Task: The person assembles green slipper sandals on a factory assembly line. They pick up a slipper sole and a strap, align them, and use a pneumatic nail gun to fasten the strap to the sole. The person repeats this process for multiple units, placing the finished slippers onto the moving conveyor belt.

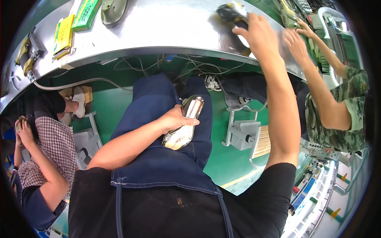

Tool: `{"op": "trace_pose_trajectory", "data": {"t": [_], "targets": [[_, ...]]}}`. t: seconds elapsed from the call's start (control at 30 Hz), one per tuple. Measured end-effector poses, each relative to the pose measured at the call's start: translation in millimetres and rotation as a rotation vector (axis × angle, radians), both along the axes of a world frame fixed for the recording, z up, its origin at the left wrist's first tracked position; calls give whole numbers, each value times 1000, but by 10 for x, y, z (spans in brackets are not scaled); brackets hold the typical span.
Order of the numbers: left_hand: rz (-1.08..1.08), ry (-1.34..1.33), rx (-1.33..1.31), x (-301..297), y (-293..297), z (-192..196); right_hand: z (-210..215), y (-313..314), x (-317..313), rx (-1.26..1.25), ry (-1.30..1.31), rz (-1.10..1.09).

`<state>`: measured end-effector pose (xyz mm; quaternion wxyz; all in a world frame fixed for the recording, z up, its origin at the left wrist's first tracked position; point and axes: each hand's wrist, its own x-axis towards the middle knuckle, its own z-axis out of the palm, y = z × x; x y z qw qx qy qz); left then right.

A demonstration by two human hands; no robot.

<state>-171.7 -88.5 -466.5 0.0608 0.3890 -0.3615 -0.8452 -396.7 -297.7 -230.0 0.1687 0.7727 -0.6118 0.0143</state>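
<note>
My left hand (177, 119) rests on my lap, closed around a shiny silver-gold shoe upper (193, 106) that seems to be on a last. Its pale, rough-edged lower end points toward me and lies against my dark blue apron (147, 103). Reaching far right over the bench, my right hand (260, 35) has its thumb and fingers about the handle of a yellow and black staple gun (233, 12). The tool is smeared by motion, and the hand hides part of it.
On the metal bench (158, 29) stand a green box (86, 15), a yellow box (63, 35) and a dark green last (114, 11). Another yellow tool (27, 57) lies far left. Cables hang beneath the bench. Co-workers sit left and right; a stool (246, 133) stands at right.
</note>
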Motion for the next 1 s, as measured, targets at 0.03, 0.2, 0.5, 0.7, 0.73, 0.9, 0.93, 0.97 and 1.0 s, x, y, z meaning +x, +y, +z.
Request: {"op": "trace_pose_trajectory", "data": {"t": [0.03,0.2,0.5,0.7,0.73,0.9,0.93,0.97,1.0], "targets": [[14,5,3,12,11,21,-154,-97,-20,-107,74,91],[1,59,41,103,-49,235,-385,-112,608,-38,-152,251],[238,97,-565,535,-24,875,-357,444,545,-86,-611,426],[388,154,-1182,758,-263,1144,-20,2166,868,282,-1141,449],[416,165,-1261,770,-303,1120,-39,2311,931,238,-1179,474],[460,311,-1657,765,-449,1385,-128,2734,1149,-46,-1143,557],[447,322,-1683,770,-440,1430,-136,2784,1180,-97,-1129,566],[435,332,-1707,778,-429,1469,-117,2833,1198,-125,-1105,566],[423,343,-1731,783,-416,1502,-93,2879,1213,-151,-1081,567]]}}
